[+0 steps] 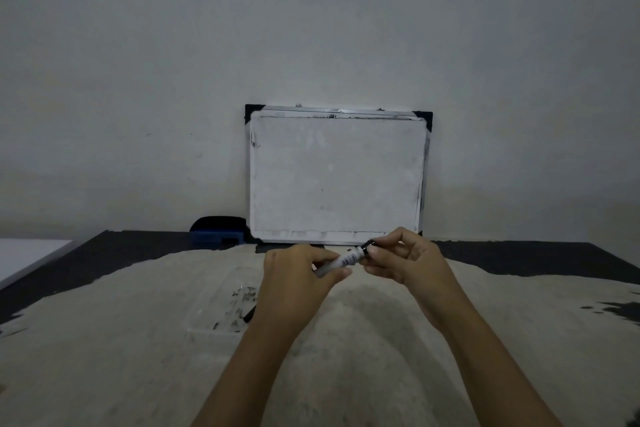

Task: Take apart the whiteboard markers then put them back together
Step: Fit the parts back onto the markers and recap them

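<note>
Pinching one marker [347, 258], left hand [298, 282] and right hand [403, 262] hover beside an ink-smeared clear tray [211, 314].

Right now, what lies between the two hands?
In the head view, the marker spans the gap: left hand grips its barrel, right hand pinches its dark end.

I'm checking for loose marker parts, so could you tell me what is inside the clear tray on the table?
The clear tray shows dark ink smudges and one black marker piece by its right edge. The left hand covers that side, so anything more there is hidden.
</note>
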